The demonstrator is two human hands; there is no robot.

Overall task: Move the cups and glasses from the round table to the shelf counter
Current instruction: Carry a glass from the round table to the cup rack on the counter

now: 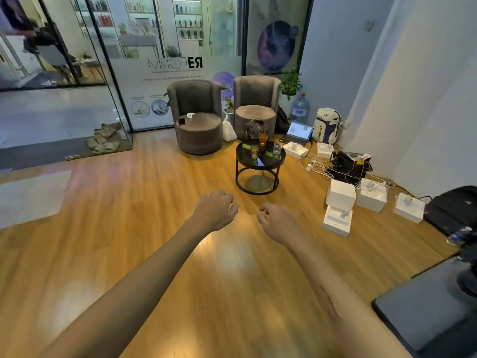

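Both hands, left hand (215,208) and right hand (277,221), hung empty with fingers loosely curled (nothing pinched), well short of the round table (260,162) carrying an amber glass (262,139), a green glass (255,151) and a clear glass (277,148).

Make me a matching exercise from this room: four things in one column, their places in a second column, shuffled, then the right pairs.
Things:
1. amber glass
2. phone
3. water jug
4. sandals

Places:
A. on the seat of the left armchair
B. on the floor by the glass partition
C. on the round table
D. on the floor against the wall, right of the right armchair

Pairs: 1-C, 2-A, 3-D, 4-B
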